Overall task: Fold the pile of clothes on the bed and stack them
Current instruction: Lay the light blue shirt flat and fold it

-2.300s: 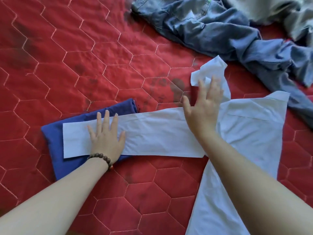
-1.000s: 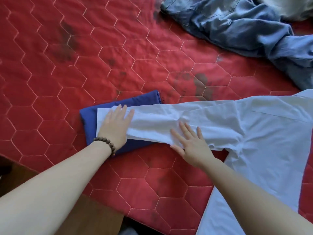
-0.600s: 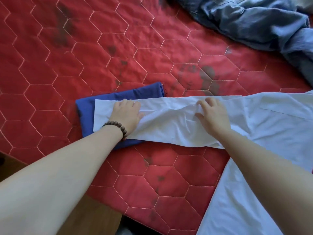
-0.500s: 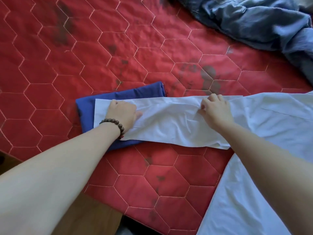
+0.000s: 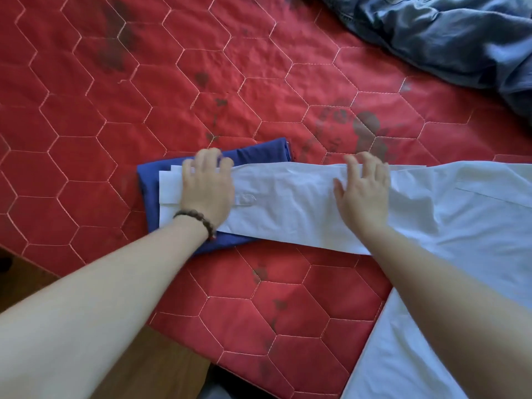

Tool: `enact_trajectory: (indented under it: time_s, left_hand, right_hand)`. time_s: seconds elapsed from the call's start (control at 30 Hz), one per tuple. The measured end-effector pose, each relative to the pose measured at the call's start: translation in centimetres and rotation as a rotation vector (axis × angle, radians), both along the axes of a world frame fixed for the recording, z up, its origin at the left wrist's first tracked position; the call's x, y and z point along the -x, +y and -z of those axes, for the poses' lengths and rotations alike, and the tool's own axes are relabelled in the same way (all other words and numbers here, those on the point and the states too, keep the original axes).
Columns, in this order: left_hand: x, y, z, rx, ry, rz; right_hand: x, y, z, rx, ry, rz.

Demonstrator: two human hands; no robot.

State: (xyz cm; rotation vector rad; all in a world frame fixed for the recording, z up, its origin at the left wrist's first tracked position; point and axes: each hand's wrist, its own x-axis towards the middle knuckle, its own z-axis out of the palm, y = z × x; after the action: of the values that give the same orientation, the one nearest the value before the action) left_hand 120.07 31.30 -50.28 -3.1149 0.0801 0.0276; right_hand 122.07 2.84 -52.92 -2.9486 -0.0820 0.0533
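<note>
Smoothing the white shirt's sleeve on the bed

Both hands were bunched on the sleeve a moment ago; now the left hand and right hand lie flat on it, fingers spread apart. Its cuff lies over the folded blue garment at nine o'clock. The white shirt spreads toward three o'clock. Folding it comes next, I think; the jeans at one o'clock wait.

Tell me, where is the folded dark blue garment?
The folded dark blue garment lies left of centre on the red quilted bedcover, under the white shirt's sleeve.
</note>
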Motion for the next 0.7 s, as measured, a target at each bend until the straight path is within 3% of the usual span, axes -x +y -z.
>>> enact_trajectory:
  time_s: [0.1,0.2,0.33,0.53,0.7]
  left_hand:
    - [1.7,-5.2,1.4,0.195,0.084,0.159]
    - [3.1,-8.0,2.9,0.155,0.305,0.119]
    - [4.0,-7.3,5.1,0.094,0.311,-0.001]
    - [4.2,-6.5,5.7,0.096,0.263,-0.067]
    - [4.3,-6.6,5.9,0.086,0.252,-0.057]
  right_hand:
    - [2.3,3.4,1.1,-0.075,0.029,-0.164]
    - [4.0,5.3,2.3,-0.105,0.153,-0.26]
    - [4.0,0.9,3.1,0.067,0.28,-0.201]
    - [3.9,-10.6,2.5,0.243,0.346,0.165]
    - [3.8,-11.3,2.2,0.202,0.361,0.417]
